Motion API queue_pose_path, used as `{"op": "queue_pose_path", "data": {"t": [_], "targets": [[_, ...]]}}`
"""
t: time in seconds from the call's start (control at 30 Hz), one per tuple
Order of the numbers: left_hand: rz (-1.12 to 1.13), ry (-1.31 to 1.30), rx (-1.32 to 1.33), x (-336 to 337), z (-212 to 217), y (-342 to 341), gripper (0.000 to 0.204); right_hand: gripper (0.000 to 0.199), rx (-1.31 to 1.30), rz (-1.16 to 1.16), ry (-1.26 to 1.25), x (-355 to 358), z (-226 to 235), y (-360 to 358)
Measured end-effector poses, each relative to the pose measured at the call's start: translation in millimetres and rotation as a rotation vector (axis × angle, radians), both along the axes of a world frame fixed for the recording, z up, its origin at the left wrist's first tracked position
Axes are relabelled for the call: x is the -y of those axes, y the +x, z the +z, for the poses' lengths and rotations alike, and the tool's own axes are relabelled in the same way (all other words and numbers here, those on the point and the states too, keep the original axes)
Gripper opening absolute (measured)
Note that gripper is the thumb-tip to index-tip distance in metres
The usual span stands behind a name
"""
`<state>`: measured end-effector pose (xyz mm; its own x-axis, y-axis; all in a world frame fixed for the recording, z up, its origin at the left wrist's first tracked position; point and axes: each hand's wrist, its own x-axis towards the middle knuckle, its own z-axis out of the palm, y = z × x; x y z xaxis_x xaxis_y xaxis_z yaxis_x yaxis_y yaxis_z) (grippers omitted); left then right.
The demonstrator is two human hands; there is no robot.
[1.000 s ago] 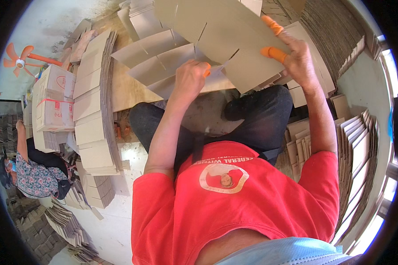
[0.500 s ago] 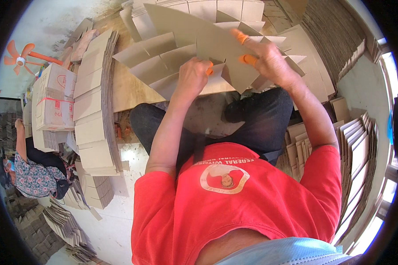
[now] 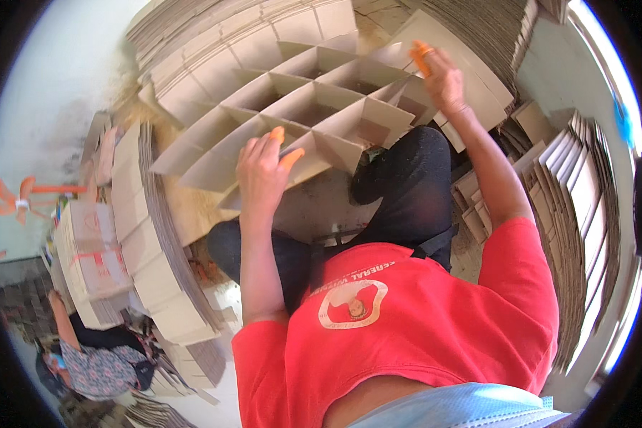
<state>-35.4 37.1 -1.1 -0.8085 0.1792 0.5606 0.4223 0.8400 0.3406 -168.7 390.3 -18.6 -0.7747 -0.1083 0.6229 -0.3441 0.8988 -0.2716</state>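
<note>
A cardboard divider grid [image 3: 310, 103] of interlocked brown strips stands spread over the wooden table in front of me, its cells open upward. My left hand [image 3: 260, 171] is at the grid's near edge, by the front strip. Orange covers sit on its thumb and forefinger, which are apart; whether they touch the strip I cannot tell. Off the grid's right corner is my right hand [image 3: 441, 78], with orange-covered fingers stretched out and nothing in them.
Flat cardboard strips are stacked behind the grid [image 3: 228, 53] and at its left [image 3: 150, 221]. More cardboard sheets [image 3: 571, 192] lean at my right. Beyond the left stack are a taped carton [image 3: 96, 250], an orange fan [image 3: 23, 202] and another person [image 3: 103, 364].
The large loose panel that both hands held over the grid now sits within it, and the grid has opened into wide cells. Both hands have moved apart. The view has shifted.
</note>
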Motion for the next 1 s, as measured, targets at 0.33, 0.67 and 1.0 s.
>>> {"op": "queue_pose_path", "data": {"t": [0.33,0.67,1.0], "targets": [[0.086,-0.055,-0.002,20.3,3.2,6.4,0.049,0.087,0.496,-0.602,0.376,-163.5,-62.8,-25.8],[0.122,-0.012,0.077,23.6,3.7,7.8,0.048,0.055,0.335,-0.332,0.2,-215.2,-57.4,-60.1],[0.206,0.037,0.103,62.3,10.3,42.3,0.05,0.025,-0.07,-0.136,0.281,-61.2,157.0,-13.0]]}}
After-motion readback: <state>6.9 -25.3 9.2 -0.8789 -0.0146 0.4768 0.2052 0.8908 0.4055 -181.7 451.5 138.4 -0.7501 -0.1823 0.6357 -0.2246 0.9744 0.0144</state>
